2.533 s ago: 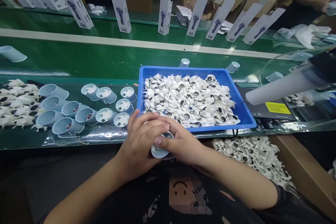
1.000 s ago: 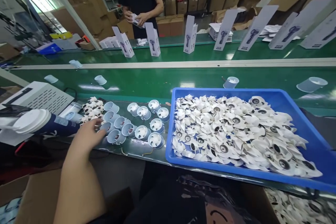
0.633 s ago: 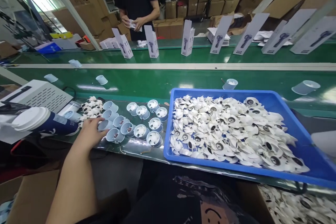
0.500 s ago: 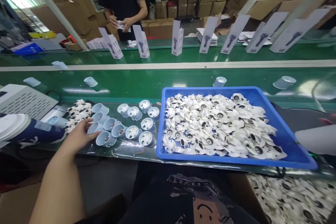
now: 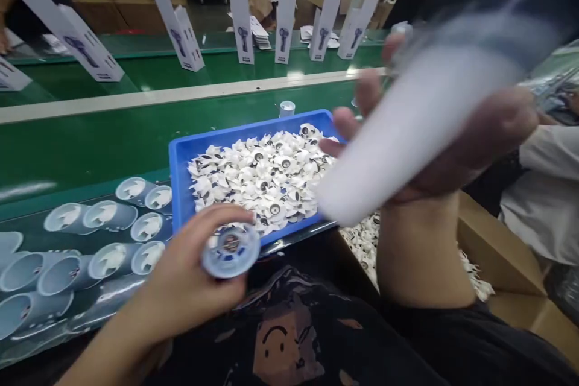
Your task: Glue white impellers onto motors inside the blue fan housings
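My left hand (image 5: 190, 271) is wrapped round a light-blue cup-shaped housing (image 5: 231, 250), its open end with a motor inside facing up toward me. At the right, my raised right hand (image 5: 470, 145) has a large white cylindrical object (image 5: 420, 114) lying across its palm; several fingertips stick out apart beyond it. Motion blurs this object, and its upper end is dark. Behind and between my hands is a blue tray (image 5: 181, 178) full of white fan blades (image 5: 253, 175). Left of the tray stand several light-blue housings (image 5: 111, 259), some with white blades inside.
Open white boxes (image 5: 183, 39) with printed pictures stand along the far side of the green conveyor (image 5: 136, 139). One housing (image 5: 286, 109) sits on the belt behind the tray. At lower right, a cardboard box (image 5: 502, 241) holds more blades. Parts of other people show at the edges.
The view has swung right and closer. My left hand has lifted a housing away from the group and brought it before my body. My right hand has come into view with the white object.
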`<state>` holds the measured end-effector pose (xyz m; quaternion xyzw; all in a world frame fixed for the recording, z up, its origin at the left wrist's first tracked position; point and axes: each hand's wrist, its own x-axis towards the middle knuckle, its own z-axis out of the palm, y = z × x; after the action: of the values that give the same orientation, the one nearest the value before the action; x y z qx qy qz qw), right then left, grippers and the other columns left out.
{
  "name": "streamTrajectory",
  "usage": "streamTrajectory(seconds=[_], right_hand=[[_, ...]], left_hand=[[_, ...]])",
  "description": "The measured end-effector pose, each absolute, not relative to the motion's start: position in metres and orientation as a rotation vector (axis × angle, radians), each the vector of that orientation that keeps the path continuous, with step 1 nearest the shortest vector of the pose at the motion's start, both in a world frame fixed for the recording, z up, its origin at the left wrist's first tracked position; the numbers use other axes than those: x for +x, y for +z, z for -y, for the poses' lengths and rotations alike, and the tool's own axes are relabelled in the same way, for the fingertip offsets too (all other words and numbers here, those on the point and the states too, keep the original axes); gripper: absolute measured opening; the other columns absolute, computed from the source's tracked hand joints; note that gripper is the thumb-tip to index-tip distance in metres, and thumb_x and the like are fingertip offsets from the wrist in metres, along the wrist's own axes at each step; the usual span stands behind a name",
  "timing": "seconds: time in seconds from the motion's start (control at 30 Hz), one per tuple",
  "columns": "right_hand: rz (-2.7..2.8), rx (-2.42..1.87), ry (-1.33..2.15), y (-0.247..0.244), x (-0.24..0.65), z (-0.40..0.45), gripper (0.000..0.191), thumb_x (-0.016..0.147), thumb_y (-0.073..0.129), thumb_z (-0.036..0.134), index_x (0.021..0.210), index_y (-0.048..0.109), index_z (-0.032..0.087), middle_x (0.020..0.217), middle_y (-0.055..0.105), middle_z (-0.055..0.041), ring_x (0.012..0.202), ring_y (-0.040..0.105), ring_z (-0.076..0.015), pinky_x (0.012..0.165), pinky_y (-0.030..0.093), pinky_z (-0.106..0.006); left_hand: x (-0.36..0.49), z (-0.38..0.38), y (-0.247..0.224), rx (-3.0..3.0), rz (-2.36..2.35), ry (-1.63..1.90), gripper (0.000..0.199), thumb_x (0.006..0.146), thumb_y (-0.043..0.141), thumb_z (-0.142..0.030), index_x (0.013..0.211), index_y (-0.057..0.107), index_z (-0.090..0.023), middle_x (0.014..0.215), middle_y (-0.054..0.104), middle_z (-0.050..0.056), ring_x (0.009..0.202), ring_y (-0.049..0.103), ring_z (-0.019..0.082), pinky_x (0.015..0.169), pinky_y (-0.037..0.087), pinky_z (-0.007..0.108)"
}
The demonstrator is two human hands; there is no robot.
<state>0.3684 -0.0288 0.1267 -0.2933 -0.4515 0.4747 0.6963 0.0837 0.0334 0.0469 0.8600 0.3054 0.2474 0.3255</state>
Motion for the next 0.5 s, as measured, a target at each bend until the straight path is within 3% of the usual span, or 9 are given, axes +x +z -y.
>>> streamTrajectory(seconds=[0.1, 0.2, 0.37, 0.5], right_hand=[[0.983, -0.761, 0.984, 0.136, 0.332, 0.021, 0.057, 0.064, 0.075, 0.063, 0.102, 0.056, 0.025, 0.083, 0.069, 0.0048, 0.073, 0.072, -0.0185, 0.071, 0.063, -0.036], [0.917, -0.856, 0.921, 0.133, 0.326, 0.023, 0.062, 0.07, 0.067, 0.076, 0.103, 0.053, 0.026, 0.085, 0.069, 0.0013, 0.077, 0.074, -0.0227, 0.066, 0.064, -0.035], [0.938, -0.864, 0.923, 0.132, 0.335, 0.031, 0.06, 0.075, 0.057, 0.081, 0.092, 0.052, 0.024, 0.088, 0.068, 0.0008, 0.079, 0.076, -0.024, 0.063, 0.064, -0.033], [1.062, -1.177, 0.872, 0.142, 0.331, 0.033, 0.074, 0.081, 0.015, 0.083, 0.092, 0.059, 0.025, 0.095, 0.07, 0.0037, 0.102, 0.072, -0.0269, 0.066, 0.058, -0.029]], left_hand=[[0.141, -0.025, 0.045, 2.338, -0.485, 0.656, 0.049, 0.071, 0.077, -0.024, 0.116, 0.058, -0.026, 0.109, 0.067, 0.002, 0.097, 0.066, 0.021, 0.082, 0.054, 0.03], [0.164, -0.021, 0.051, 2.345, -0.457, 0.705, 0.043, 0.069, 0.084, -0.033, 0.104, 0.062, -0.022, 0.095, 0.067, 0.0, 0.082, 0.064, 0.018, 0.07, 0.052, 0.026], [0.168, -0.014, 0.059, 2.332, -0.424, 0.761, 0.029, 0.073, 0.079, -0.025, 0.096, 0.062, -0.022, 0.09, 0.066, -0.001, 0.077, 0.063, 0.016, 0.068, 0.05, 0.025], [0.171, -0.01, 0.061, 2.323, -0.45, 0.732, 0.028, 0.072, 0.078, -0.026, 0.096, 0.063, -0.022, 0.09, 0.067, 0.0, 0.076, 0.063, 0.017, 0.067, 0.05, 0.026]])
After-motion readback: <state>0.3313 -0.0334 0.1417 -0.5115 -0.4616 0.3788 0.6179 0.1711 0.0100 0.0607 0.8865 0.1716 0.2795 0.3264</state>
